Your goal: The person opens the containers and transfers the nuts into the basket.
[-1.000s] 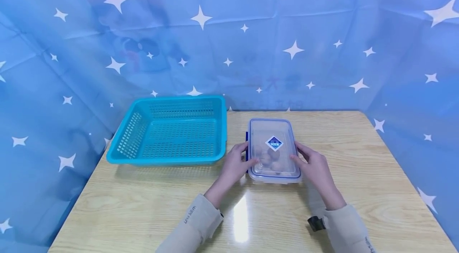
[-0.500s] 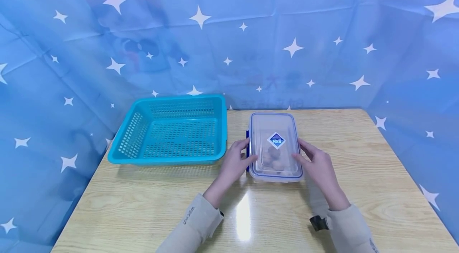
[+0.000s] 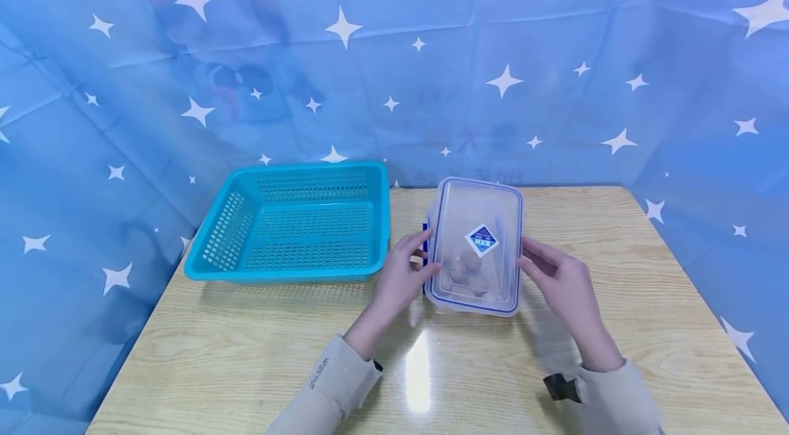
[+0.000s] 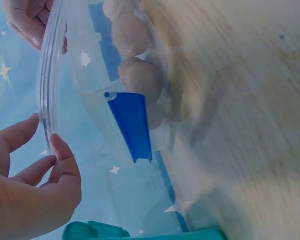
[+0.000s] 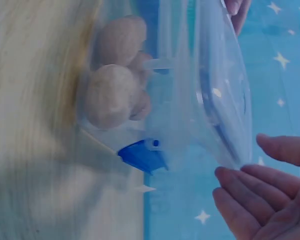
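A clear plastic box [image 3: 439,303] with brown round lumps [image 3: 466,269] inside stands on the wooden table [image 3: 246,346]. Its clear lid [image 3: 477,205] with a blue rim is tilted up at the far end above the box. My left hand [image 3: 428,253] pinches the lid's left edge. In the left wrist view the left hand [image 4: 45,140] has thumb and finger on the lid's rim, beside an unlatched blue clip [image 4: 132,125]. My right hand [image 3: 527,253] holds the lid's right edge. In the right wrist view the right hand [image 5: 242,157] has its fingers under that edge, near another blue clip [image 5: 142,155].
A teal slotted basket [image 3: 277,275] sits left of the box, close to my left hand. A blue star-patterned cloth [image 3: 394,65] hangs behind and beside the table. Bare tabletop lies in front of the box and to its right.
The lid has risen off the box and tipped up at its far end. Both hands have moved up with it along its sides.
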`<state>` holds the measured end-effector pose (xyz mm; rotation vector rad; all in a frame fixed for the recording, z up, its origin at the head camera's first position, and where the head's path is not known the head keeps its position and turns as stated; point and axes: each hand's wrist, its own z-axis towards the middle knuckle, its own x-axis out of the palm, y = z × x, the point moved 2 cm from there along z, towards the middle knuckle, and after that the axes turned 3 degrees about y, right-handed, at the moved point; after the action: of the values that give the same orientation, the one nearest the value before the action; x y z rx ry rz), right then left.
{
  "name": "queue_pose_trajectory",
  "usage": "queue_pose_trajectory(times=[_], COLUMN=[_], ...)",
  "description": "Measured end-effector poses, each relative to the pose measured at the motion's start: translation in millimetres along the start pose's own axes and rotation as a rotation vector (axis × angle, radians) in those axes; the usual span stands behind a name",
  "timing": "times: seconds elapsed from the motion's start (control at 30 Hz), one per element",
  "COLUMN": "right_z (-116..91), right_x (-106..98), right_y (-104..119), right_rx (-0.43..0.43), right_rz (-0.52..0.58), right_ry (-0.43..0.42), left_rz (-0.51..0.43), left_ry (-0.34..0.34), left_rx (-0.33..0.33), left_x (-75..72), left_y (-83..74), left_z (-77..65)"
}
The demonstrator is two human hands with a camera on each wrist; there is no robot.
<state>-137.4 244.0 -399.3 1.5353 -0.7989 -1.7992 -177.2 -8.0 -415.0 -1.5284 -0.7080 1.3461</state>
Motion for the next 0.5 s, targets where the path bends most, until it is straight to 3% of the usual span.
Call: queue_pose_trajectory(times=[0.5], right_z=[-8.6], right_x=[-23.6], right_y=[16.5], right_rx=[0.012], right_rz=[0.128], right_ry=[-0.023], left_rz=[0.101], left_ry=[-0.073], left_rx=[0.184], left_x=[-11.8], left_y=[-24.9], left_z=[-5.3])
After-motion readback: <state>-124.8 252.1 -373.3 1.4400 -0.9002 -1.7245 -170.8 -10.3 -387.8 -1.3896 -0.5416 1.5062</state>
